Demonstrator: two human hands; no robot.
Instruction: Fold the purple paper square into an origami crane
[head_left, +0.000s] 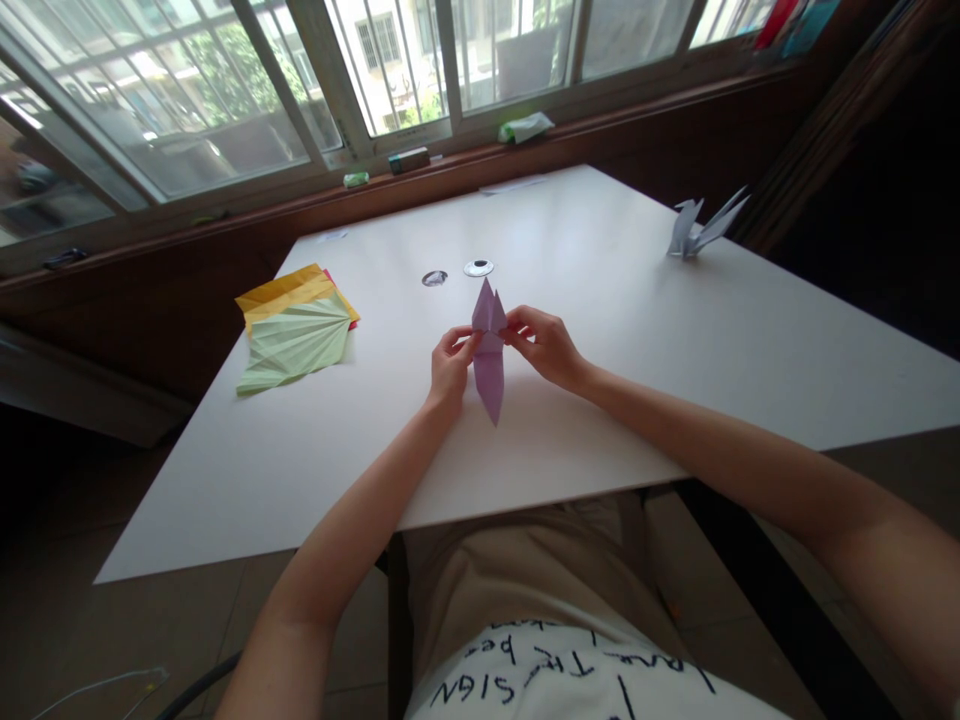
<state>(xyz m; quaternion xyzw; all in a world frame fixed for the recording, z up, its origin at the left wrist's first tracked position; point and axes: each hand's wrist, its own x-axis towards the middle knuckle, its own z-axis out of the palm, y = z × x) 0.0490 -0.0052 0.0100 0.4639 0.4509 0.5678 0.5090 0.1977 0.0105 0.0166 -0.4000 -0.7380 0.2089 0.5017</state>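
Observation:
A piece of folded purple origami paper (490, 375) is held between my two hands, over the near middle of the table. It is long and narrow, with a point toward me and two pointed flaps at the far end. My left hand (451, 368) pinches its left edge between thumb and fingers. On the opposite edge, the thumb and index finger of my right hand (547, 345) are closed on the paper. The fingertips partly cover both edges around its middle.
On the white table (645, 390), creased green paper (296, 345) overlaps orange sheets (285, 292) at left. Two round holes lie beyond the origami, one with a silver-rimmed cover (478, 268). A white paper crane (701, 228) stands far right. Small items line the windowsill (300, 207).

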